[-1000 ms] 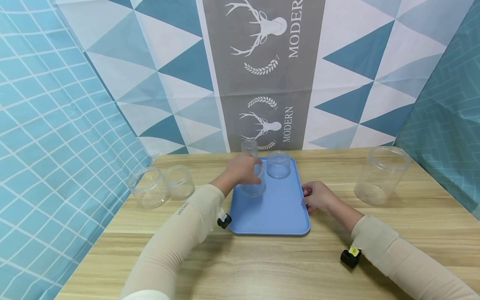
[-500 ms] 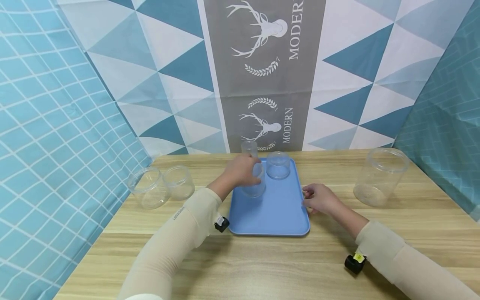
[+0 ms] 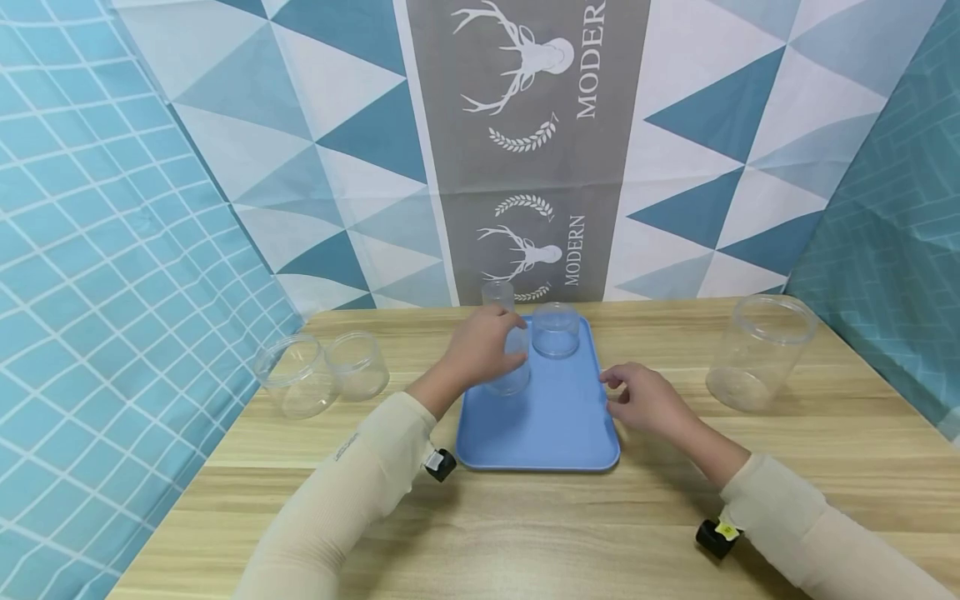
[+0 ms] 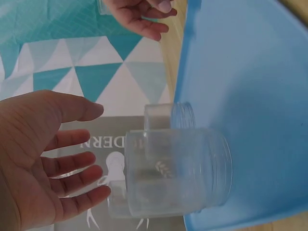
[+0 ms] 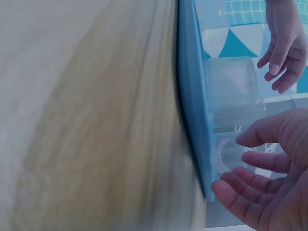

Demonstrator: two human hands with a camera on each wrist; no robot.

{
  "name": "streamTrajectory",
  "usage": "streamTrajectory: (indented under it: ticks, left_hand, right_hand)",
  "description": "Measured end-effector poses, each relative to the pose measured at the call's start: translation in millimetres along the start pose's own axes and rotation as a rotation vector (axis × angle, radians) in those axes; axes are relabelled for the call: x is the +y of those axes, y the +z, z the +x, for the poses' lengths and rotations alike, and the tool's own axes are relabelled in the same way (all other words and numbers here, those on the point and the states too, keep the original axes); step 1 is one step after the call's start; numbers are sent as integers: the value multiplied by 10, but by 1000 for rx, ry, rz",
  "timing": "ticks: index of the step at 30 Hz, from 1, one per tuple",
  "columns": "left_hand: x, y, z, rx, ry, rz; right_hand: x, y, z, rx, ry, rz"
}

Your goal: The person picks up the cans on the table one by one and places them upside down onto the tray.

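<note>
A blue tray lies on the wooden table. On its left half stands a clear jar, upright. My left hand hovers over it; the left wrist view shows the fingers spread and apart from the jar. Behind, a low clear jar stands at the tray's back right, and a narrow clear container shows at the back left, its base hidden. My right hand is beside the tray's right edge, fingers loosely bent around nothing, as the right wrist view also shows.
Two clear jars, one wider and one smaller, stand close together left of the tray. A large clear jar stands on the right. Patterned cloth hangs behind the table and along both sides.
The left hand has loosened and drawn slightly back from the jar, which stays put. The right hand has let go of the tray's edge, its fingers parting. The tray has not visibly moved.
</note>
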State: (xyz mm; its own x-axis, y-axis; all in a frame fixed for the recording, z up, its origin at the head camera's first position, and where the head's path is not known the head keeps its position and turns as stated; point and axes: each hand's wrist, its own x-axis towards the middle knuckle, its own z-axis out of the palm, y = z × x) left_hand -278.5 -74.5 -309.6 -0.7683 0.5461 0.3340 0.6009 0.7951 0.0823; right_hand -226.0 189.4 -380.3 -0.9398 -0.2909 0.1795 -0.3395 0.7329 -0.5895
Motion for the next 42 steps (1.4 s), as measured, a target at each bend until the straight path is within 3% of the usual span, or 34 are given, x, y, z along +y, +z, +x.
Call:
streamTrajectory:
  ticks: [8,19,29,42]
  left_hand:
    - [108,3,-109,118,52,-125]
    - [273,89,-172,151,45,-282]
    - [424,194,-219,26,17,-404]
    - [545,280,-226,-7,24,-541]
  right_hand:
    - [-116,-119,-91,76,-92,-80]
    - [-168,-383,-223,213,-203,-159]
    - [-132,-589,-322,219,-249,-229]
    - [-76,-896,-362,143,-311,-330]
